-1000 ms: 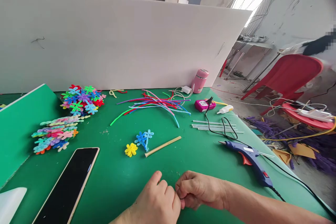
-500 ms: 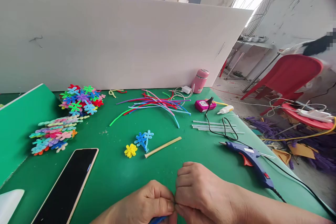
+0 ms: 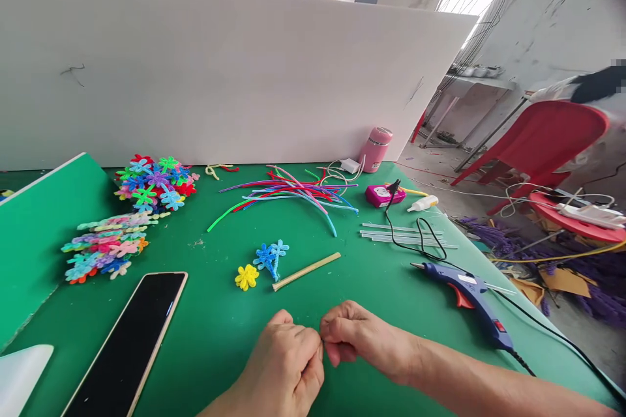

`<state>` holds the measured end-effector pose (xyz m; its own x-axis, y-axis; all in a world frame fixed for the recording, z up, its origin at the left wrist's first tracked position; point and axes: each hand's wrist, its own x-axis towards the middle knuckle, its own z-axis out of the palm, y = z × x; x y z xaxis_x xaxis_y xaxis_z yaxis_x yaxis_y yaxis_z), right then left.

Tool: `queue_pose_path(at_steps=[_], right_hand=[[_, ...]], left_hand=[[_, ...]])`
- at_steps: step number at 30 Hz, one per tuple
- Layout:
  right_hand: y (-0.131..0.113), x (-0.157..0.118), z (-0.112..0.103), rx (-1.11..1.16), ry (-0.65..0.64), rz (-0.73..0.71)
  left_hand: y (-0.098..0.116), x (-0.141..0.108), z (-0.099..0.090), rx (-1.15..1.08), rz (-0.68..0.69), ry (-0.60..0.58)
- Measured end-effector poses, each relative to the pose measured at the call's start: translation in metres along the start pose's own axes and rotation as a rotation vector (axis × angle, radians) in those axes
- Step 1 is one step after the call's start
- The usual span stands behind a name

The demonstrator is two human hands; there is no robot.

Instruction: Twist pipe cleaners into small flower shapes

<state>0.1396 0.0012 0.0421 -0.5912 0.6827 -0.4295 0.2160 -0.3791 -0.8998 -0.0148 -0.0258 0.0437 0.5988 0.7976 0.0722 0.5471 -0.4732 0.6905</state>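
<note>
Above the tabletop (image 3: 220,339), the left hand (image 3: 288,361) and right hand (image 3: 362,339) have turned, knuckles curled, touching; the blue piece glimpsed earlier is hidden, probably between them, so whether either grip pinches it, I cannot tell.

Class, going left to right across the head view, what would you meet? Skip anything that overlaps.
Black-screened phone with a pale edge, yellow fuzzy flower, slim tan stick, pink cylindrical bottle, white plastic squeeze bottle, red plastic chair.
</note>
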Motion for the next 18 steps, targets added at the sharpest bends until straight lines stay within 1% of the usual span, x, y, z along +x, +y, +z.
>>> queue_pose_path(at_steps=[2, 4, 5, 7, 8, 9, 10, 11, 12, 14, 18], right_hand=[[-0.003, 0.004, -0.004, -0.066, -0.013, -0.002], [-0.007, 0.007, -0.01, -0.181, -0.013, -0.072], [-0.009, 0.009, -0.012, -0.237, 0.015, -0.123], [-0.012, 0.014, -0.017, -0.276, 0.143, -0.222], [-0.013, 0.017, -0.018, -0.243, 0.217, -0.26], [-0.013, 0.021, -0.018, -0.184, 0.284, -0.29], [-0.012, 0.025, -0.018, -0.112, 0.336, -0.316], [-0.01, 0.03, -0.017, -0.04, 0.376, -0.335], [-0.008, 0.035, -0.015, 0.021, 0.407, -0.352], [-0.002, 0.046, -0.009, 0.093, 0.439, -0.387], [0.013, 0.063, 0.002, 0.136, 0.453, -0.474]], left_hand=[[-0.004, 0.0, 0.005, -0.048, -0.03, 0.088], [-0.007, 0.002, 0.006, -0.203, -0.139, 0.168], [-0.009, 0.004, 0.007, -0.314, -0.221, 0.198], [-0.013, 0.008, 0.007, -0.571, -0.414, 0.254], [-0.016, 0.011, 0.008, -0.685, -0.483, 0.311], [-0.02, 0.014, 0.009, -0.799, -0.523, 0.388], [-0.024, 0.017, 0.011, -0.902, -0.522, 0.453], [-0.029, 0.02, 0.013, -0.999, -0.486, 0.499], [-0.033, 0.023, 0.015, -1.097, -0.454, 0.547], [-0.041, 0.03, 0.019, -1.327, -0.457, 0.614], [-0.052, 0.037, 0.021, -1.413, -0.456, 0.677]])
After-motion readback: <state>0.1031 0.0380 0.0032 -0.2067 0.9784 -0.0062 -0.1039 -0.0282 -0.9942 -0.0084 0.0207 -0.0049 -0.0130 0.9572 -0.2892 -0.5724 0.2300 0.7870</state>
